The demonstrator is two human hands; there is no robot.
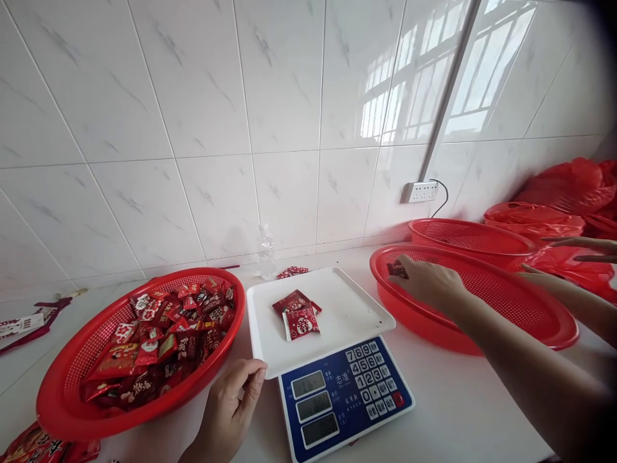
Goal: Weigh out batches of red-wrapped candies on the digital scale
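Observation:
My left hand (231, 399) is closed at the near-left corner of the white weighing tray (347, 289), thumb and forefinger pinching its rim. The tray sits on a blue-and-white digital scale (344, 399). A few red snack packets (303, 321) lie overlapped on it. Over at the right, my right hand (429, 283) reaches into a red perforated basket (482, 308), near its left wall. Its fingers are closed on a dark red snack packet (396, 269), only partly visible. A second red basket (55, 392), filled with red snack packets (164, 341), stands left of the scale.
Behind the scale are a clear plastic bottle (266, 251) and a patterned red packet (292, 272). Another red basket (472, 235) and red plastic bags (554, 193) stand at the back right. Another person's hands (583, 251) reach in there. A power strip (422, 191) hangs on the tiled wall.

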